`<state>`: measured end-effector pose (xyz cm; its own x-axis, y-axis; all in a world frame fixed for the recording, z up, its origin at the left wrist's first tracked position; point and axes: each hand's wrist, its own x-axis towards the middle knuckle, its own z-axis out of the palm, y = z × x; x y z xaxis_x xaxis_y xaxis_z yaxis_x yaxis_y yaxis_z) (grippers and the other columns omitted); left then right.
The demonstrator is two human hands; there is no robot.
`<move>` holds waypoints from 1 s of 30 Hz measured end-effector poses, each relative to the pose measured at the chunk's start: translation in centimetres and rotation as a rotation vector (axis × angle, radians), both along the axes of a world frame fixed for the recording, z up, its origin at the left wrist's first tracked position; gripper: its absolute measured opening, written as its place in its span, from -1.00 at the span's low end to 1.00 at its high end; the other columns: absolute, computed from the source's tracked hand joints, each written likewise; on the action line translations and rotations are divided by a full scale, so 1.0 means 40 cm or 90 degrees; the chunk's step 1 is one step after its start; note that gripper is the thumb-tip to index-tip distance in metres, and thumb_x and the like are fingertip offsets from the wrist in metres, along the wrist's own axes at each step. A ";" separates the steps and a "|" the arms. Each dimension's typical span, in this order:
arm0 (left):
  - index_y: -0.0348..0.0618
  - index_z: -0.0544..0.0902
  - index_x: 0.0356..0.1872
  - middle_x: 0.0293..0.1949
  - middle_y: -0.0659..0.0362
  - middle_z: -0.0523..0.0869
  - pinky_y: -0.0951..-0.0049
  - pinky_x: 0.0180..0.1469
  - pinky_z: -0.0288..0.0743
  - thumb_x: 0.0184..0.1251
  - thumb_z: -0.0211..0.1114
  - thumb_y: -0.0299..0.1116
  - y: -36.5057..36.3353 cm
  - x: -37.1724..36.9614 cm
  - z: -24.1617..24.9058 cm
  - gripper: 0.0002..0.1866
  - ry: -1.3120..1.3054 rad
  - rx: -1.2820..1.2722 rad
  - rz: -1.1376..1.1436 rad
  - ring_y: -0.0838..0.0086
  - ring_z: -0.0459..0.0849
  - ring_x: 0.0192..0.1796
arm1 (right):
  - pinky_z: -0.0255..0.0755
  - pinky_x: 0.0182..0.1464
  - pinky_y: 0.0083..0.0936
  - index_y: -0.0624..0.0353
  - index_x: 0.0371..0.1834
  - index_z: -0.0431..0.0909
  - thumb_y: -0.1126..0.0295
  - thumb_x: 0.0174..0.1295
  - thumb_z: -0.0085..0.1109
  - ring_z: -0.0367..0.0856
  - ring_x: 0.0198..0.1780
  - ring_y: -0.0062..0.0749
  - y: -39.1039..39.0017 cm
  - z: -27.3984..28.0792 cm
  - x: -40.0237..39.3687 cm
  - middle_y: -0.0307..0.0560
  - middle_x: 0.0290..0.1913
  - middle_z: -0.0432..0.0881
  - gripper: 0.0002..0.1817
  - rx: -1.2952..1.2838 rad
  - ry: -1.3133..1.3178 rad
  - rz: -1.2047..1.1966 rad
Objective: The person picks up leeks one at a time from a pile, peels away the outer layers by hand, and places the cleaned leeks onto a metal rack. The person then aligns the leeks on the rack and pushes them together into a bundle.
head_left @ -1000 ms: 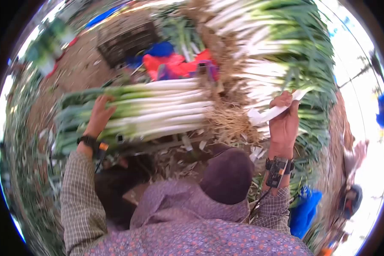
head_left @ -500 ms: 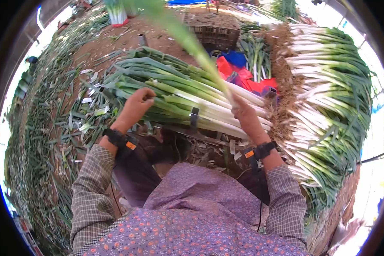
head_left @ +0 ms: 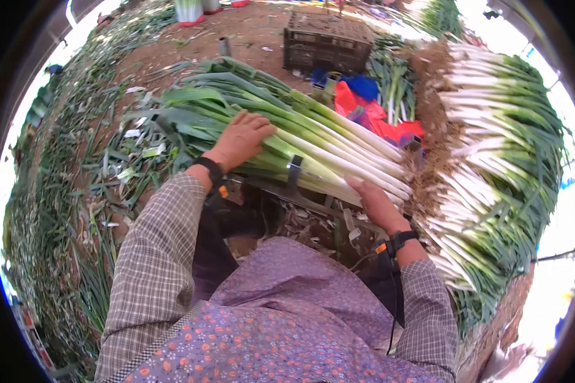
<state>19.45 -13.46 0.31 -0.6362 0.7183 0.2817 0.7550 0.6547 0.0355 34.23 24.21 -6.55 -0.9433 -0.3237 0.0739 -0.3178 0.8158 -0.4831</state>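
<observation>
Leeks (head_left: 335, 150) lying bundled, left hand (head_left: 241, 140) on top, fingers slightly spread; right hand (head_left: 380, 207) at their near edge, can't tell its fingers.

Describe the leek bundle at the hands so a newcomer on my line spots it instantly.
Find the big leek pile on the right side of the view. Left of it lies the bundle, with the left hand on its green part and the right hand at its near edge. The pile's green ends point right; the bundle's point left, its white ends right.
</observation>
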 end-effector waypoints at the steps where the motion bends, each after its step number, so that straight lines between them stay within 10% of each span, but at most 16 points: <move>1: 0.00 0.51 0.15 0.17 0.16 0.55 0.12 0.46 0.16 0.04 0.38 -0.43 0.009 -0.012 -0.005 -0.45 -0.009 -0.021 -0.020 0.25 0.42 0.33 | 0.46 0.09 -0.20 -0.10 0.36 0.39 0.49 0.36 -0.04 0.60 0.09 -0.05 0.023 0.002 0.022 0.14 0.02 0.63 -0.51 -0.024 0.054 -0.010; 5: -0.02 0.57 0.02 0.01 0.17 0.59 0.17 0.29 0.33 -0.02 0.40 -0.44 0.024 -0.038 0.017 -0.53 0.021 -0.008 -0.059 0.19 0.50 0.16 | 0.45 0.11 -0.10 0.06 0.19 0.41 0.49 0.18 0.13 0.60 0.04 0.14 0.135 0.062 0.066 0.17 0.02 0.64 -0.55 0.025 -0.163 -0.190; 10: 0.01 0.57 -0.03 -0.03 0.19 0.57 0.16 0.18 0.36 0.05 0.39 -0.38 0.033 0.010 0.025 -0.61 -0.033 -0.056 -0.084 0.21 0.48 0.14 | 0.49 -0.03 -0.16 0.07 -0.19 0.61 0.35 0.01 0.36 0.61 -0.11 0.04 0.168 0.042 0.076 0.06 -0.22 0.62 -0.73 0.017 -0.025 -0.176; 25: -0.09 0.58 -0.24 -0.20 0.03 0.58 0.08 -0.02 0.45 -0.08 0.39 -0.38 0.036 0.032 -0.061 -0.70 0.023 0.062 -0.016 0.06 0.56 -0.06 | 0.39 -0.06 -0.09 -0.04 0.00 0.50 0.29 0.16 0.25 0.58 0.00 -0.06 0.112 -0.064 0.117 -0.09 -0.11 0.59 -0.67 0.238 -0.011 -0.254; 30: -0.12 0.61 -0.19 -0.17 0.05 0.62 0.12 0.04 0.44 0.25 0.23 -0.18 0.005 -0.016 -0.005 -0.75 -0.057 0.082 0.035 0.09 0.57 -0.03 | 0.41 -0.14 -0.01 0.03 -0.16 0.47 0.31 0.12 0.24 0.62 -0.10 0.03 0.089 -0.020 0.103 -0.02 -0.16 0.60 -0.76 0.222 -0.004 -0.249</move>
